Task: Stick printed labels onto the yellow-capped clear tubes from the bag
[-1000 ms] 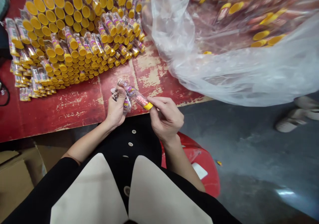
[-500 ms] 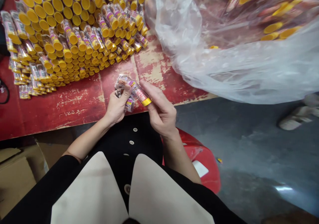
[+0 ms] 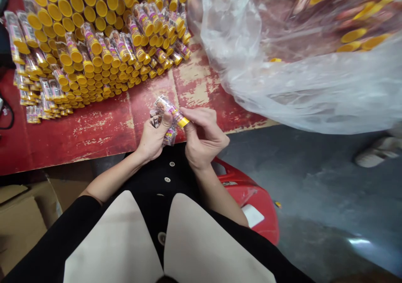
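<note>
Light was moderate and even, leaving only soft shading on the worktop (image 3: 103, 136). Pale sheen lay across the plastic bag (image 3: 301, 94) beyond its right end, and glare marked the floor (image 3: 317, 199). The bag's contents looked smeared; wide-angle distortion stretched the outer view.

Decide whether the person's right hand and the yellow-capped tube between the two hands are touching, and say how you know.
Touching. The head view shows the thumb and forefinger of the right hand against the yellow cap of the tube.
</note>
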Action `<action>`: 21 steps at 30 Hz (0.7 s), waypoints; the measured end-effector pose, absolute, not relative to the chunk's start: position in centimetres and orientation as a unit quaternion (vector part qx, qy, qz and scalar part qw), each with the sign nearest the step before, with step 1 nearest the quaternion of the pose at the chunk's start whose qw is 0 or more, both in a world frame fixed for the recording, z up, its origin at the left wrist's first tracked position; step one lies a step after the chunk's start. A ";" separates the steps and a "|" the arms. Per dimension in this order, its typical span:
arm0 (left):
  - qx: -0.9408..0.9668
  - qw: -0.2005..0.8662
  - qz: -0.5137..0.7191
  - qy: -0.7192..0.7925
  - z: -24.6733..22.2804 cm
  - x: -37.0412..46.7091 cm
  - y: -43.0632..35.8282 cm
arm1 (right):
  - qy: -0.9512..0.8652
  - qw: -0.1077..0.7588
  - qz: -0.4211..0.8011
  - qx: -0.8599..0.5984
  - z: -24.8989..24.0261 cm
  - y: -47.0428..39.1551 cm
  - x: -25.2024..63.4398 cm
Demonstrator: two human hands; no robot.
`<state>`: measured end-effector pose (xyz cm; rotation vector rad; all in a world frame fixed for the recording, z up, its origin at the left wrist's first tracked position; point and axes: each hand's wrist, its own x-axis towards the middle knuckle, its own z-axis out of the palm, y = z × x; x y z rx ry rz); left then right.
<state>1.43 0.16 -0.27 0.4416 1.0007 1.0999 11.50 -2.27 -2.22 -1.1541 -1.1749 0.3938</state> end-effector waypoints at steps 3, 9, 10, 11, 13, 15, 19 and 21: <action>0.220 0.708 0.500 0.448 0.0 1.6 0.1 | -0.496 0.674 0.159 -0.523 -2.0 -1.8 11.2; 0.255 0.694 0.488 0.463 -0.2 1.4 0.5 | -0.471 0.666 0.161 -0.555 -2.0 -1.1 10.7; 0.255 0.695 0.487 0.463 -0.2 1.4 0.6 | -0.468 0.668 0.164 -0.555 -2.0 -0.9 10.6; 0.253 0.696 0.487 0.463 -0.3 1.4 0.7 | -0.465 0.671 0.167 -0.554 -2.1 -0.8 10.6; 0.243 0.695 0.492 0.464 -0.4 1.4 1.0 | -0.460 0.675 0.170 -0.551 -2.1 -0.5 10.3; 0.225 0.694 0.501 0.465 -0.6 1.4 1.3 | -0.456 0.677 0.175 -0.550 -2.2 -0.2 10.0; 0.181 0.692 0.530 0.456 -0.8 1.2 2.9 | -0.458 0.683 0.198 -0.534 -2.6 1.4 9.7; 0.162 0.685 0.549 0.451 -0.5 0.7 4.4 | -0.466 0.694 0.203 -0.510 -3.1 3.9 9.6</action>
